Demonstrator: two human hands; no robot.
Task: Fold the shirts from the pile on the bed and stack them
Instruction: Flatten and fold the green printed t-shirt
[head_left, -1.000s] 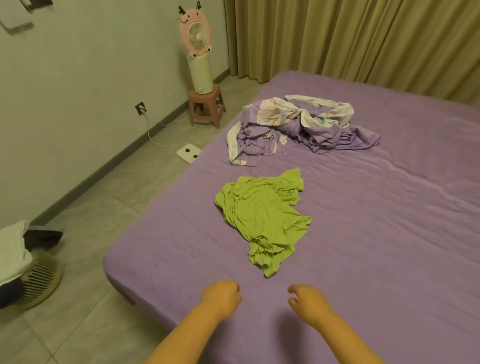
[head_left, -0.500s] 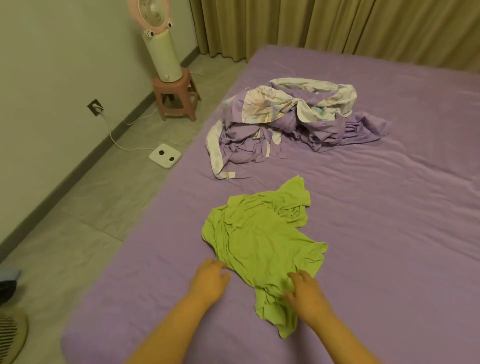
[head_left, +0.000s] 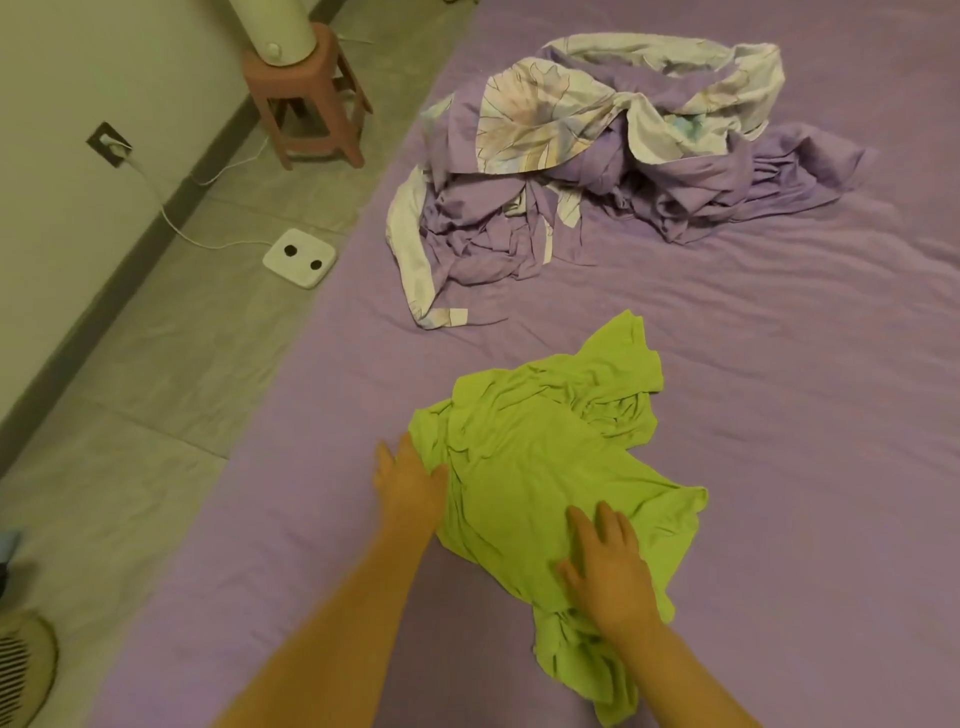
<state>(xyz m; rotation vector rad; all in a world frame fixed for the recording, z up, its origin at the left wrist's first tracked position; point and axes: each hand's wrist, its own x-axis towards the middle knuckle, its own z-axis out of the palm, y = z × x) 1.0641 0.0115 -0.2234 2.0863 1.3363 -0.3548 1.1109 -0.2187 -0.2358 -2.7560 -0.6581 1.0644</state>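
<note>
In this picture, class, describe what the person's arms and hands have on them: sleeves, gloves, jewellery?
Both forearms are bare to the frame's edge: no sleeves show. The left hand and right hand wear no gloves, and no rings, watch or bracelet are visible.

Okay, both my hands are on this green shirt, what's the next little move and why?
Probably spread it flat first. The green shirt lies crumpled on the bed, with your left hand at its edge and right hand resting on it, neither gripping.
</note>
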